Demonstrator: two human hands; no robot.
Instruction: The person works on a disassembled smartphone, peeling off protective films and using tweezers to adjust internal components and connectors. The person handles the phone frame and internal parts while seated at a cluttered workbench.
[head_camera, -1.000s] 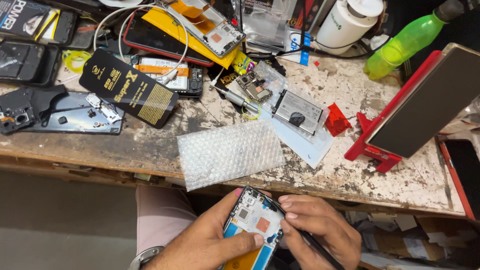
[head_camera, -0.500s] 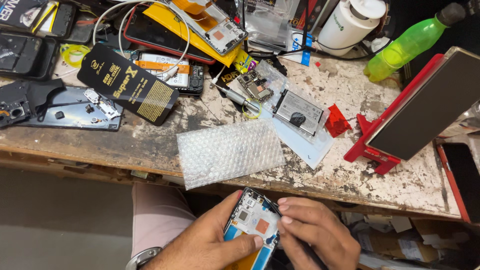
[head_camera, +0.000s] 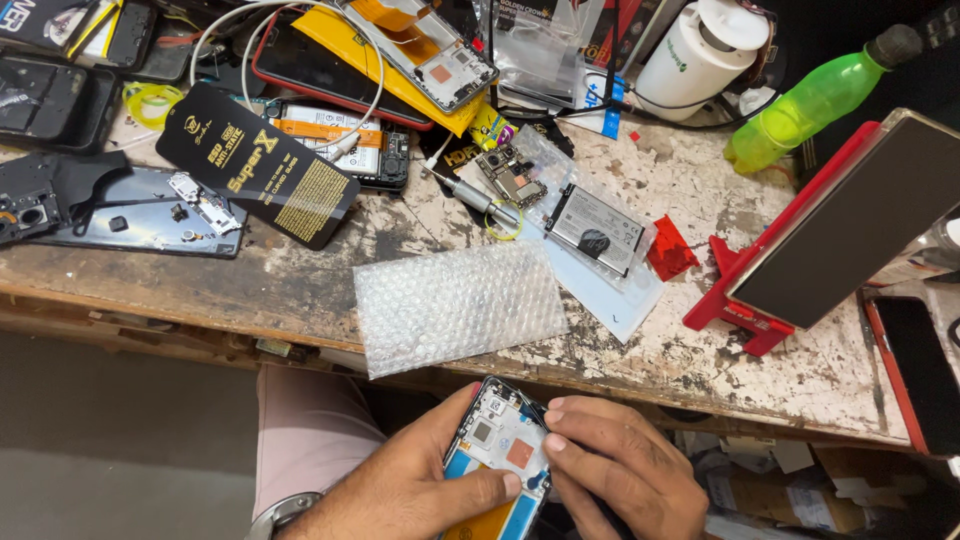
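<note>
An opened phone frame, with white and blue inner parts and an orange patch, is held below the table's front edge. My left hand cups it from the left, thumb across its lower part. My right hand presses its fingertips on the frame's right edge and grips a dark thin tool that is mostly hidden. A sheet of bubble wrap lies on the table just above the hands.
The worn workbench carries a phone battery, a small circuit board, a screwdriver, a black screen-protector box, dismantled phones at left, a phone on a red stand, a green bottle and a white jar.
The view has shifted slightly. Both hands stay on the phone frame, and my right fingers have edged along its right side.
</note>
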